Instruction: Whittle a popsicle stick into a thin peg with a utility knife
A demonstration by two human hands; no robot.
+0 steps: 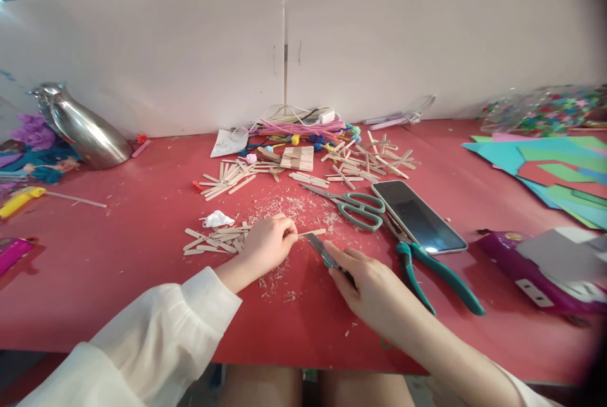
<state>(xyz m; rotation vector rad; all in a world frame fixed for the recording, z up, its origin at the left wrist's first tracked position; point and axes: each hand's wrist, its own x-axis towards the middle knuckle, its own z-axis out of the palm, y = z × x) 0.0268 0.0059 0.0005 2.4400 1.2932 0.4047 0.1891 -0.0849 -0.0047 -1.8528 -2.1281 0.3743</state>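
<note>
My left hand [268, 241] is closed in a pinch on a thin wooden craft stick [312, 232] that lies across the red table [118, 268]. My right hand [372, 284] is wrapped round a utility knife [318, 249], whose blade tip sits against the stick. Wood shavings [289, 208] are scattered round both hands. A small heap of cut sticks [215, 241] lies just left of my left hand, beside a crumpled white scrap [217, 219].
Green-handled scissors [353, 203], a phone [417, 216] and teal pliers [436, 271] lie right of my hands. More sticks [365, 160], pipe cleaners [303, 127], a steel jug [80, 126], coloured paper [554, 170] and a purple box [540, 271] ring the table. White boards [190, 53] close the back.
</note>
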